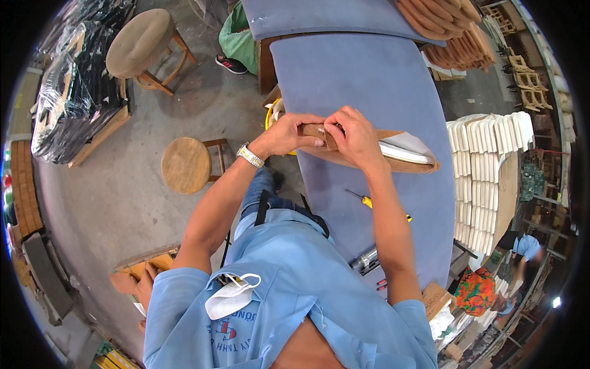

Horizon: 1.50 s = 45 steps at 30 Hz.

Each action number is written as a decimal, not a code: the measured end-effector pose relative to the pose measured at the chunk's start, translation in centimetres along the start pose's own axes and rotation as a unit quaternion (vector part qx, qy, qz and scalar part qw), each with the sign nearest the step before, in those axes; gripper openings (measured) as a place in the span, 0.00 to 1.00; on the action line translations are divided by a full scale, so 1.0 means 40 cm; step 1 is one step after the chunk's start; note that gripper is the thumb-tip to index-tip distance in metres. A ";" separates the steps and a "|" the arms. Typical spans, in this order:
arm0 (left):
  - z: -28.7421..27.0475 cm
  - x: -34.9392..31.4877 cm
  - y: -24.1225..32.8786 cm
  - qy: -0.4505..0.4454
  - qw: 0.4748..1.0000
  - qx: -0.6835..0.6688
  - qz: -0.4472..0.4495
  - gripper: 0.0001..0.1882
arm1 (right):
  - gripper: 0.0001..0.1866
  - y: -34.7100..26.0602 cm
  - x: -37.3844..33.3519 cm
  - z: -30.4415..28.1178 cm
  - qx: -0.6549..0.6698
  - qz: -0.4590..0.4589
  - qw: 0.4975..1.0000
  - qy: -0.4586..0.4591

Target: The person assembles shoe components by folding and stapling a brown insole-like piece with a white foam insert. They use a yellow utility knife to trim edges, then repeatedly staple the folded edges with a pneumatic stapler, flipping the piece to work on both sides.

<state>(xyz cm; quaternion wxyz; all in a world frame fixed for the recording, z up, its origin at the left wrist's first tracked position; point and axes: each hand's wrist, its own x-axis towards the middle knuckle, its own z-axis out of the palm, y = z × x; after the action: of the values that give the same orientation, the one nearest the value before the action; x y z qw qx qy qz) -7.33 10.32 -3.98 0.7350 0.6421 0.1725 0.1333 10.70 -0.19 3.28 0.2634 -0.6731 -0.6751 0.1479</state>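
Observation:
Over the blue padded table [369, 74] I hold a brown upholstered pad [424, 166], its long thin edge toward me and a white inner layer showing at the right. My left hand [287, 134] grips its left end, thumb on the near side. At the same end, my right hand [353, 140] has thumb and fingertips pinched on a fold of the brown cover. On the table nearer my body lies a yellow-handled screwdriver [367, 202], partly hidden by my right forearm. A metal cylindrical tool [367, 259] lies nearer still.
A round wooden stool [186, 165] and a cushioned stool [140, 43] stand to the left. White pads [485, 178] are stacked high at the table's right, and brown pads [464, 46] at the far right. A yellow-rimmed container [270, 114] sits against the table's left edge.

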 end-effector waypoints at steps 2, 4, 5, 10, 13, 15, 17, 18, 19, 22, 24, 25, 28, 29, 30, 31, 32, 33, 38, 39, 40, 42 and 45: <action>0.005 -0.005 0.001 0.018 0.999 0.022 0.018 0.25 | 0.05 -0.003 0.001 -0.007 -0.008 0.002 1.000 -0.013; 0.004 -0.003 -0.005 0.016 0.999 0.031 0.012 0.26 | 0.05 0.000 0.006 -0.006 -0.019 -0.004 1.000 -0.014; 0.004 -0.004 -0.006 0.015 0.999 0.035 0.009 0.26 | 0.05 0.001 0.008 -0.004 -0.024 -0.008 1.000 -0.016; 0.010 -0.008 -0.009 0.031 0.998 0.034 0.049 0.28 | 0.06 0.000 -0.003 -0.013 -0.006 -0.025 1.000 0.003; 0.004 -0.008 -0.007 0.029 0.998 0.023 0.050 0.30 | 0.09 -0.028 -0.013 -0.021 -0.047 -0.075 0.996 0.020; -0.003 -0.004 -0.006 0.020 0.999 0.027 0.039 0.30 | 0.09 -0.037 -0.013 -0.022 -0.073 -0.085 0.994 0.015; -0.011 -0.001 -0.007 0.009 0.999 0.024 0.030 0.30 | 0.09 -0.036 -0.002 -0.021 -0.084 -0.064 0.994 -0.005; -0.010 -0.001 -0.014 0.010 0.999 0.019 0.039 0.30 | 0.09 -0.033 0.001 -0.022 -0.087 -0.061 0.994 -0.007; -0.008 0.000 -0.023 0.012 0.999 0.015 0.047 0.29 | 0.09 -0.027 0.003 -0.023 -0.090 -0.058 0.994 -0.011; -0.003 -0.004 -0.026 0.009 0.998 0.036 0.059 0.29 | 0.09 -0.008 0.007 -0.024 -0.117 -0.055 0.991 0.019; -0.002 -0.007 -0.031 0.009 0.997 0.035 0.061 0.29 | 0.09 -0.011 0.014 -0.024 -0.117 -0.060 0.991 0.030; 0.001 -0.005 -0.035 0.009 0.998 0.021 0.063 0.29 | 0.09 -0.021 0.015 -0.028 -0.107 -0.063 0.992 0.026; -0.003 -0.009 -0.046 0.013 0.999 0.010 0.040 0.28 | 0.08 -0.036 0.003 -0.023 -0.090 -0.068 0.994 -0.002; -0.001 -0.009 -0.047 0.013 0.999 0.010 0.029 0.28 | 0.08 -0.038 -0.001 -0.024 -0.088 -0.067 0.994 -0.014; 0.001 -0.009 -0.049 0.024 0.999 0.003 0.042 0.29 | 0.08 -0.040 -0.001 -0.024 -0.088 -0.053 0.994 -0.022; 0.004 -0.010 -0.052 0.035 0.998 -0.005 0.054 0.29 | 0.07 -0.042 0.002 -0.021 -0.087 -0.040 0.995 -0.030; 0.006 -0.011 -0.042 0.042 0.997 -0.011 0.066 0.29 | 0.07 -0.042 0.005 -0.022 -0.087 -0.023 0.995 -0.036; 0.007 -0.014 -0.033 0.039 0.998 0.003 0.054 0.29 | 0.07 -0.037 0.007 -0.022 -0.087 -0.016 0.995 -0.044; 0.017 -0.034 -0.026 0.047 0.997 0.013 0.060 0.30 | 0.07 -0.038 0.016 -0.030 -0.101 -0.007 0.989 -0.104; 0.018 -0.035 -0.028 0.045 0.997 0.011 0.060 0.30 | 0.06 -0.039 0.017 -0.029 -0.110 -0.013 0.988 -0.105; 0.018 -0.035 -0.030 0.043 0.997 0.009 0.060 0.30 | 0.06 -0.040 0.019 -0.028 -0.120 -0.018 0.987 -0.107; 0.018 -0.037 -0.035 0.040 0.998 0.007 0.052 0.30 | 0.05 -0.044 0.022 -0.024 -0.139 -0.027 0.984 -0.105; 0.015 -0.036 -0.044 0.037 0.999 0.010 0.035 0.29 | 0.04 -0.050 0.025 -0.016 -0.164 -0.042 0.981 -0.090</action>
<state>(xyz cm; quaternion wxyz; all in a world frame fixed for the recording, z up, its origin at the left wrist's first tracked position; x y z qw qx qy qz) -8.44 8.94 -5.53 0.7164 0.6498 0.1787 0.1805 9.43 0.60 5.07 0.0934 -0.6620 -0.7389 0.0837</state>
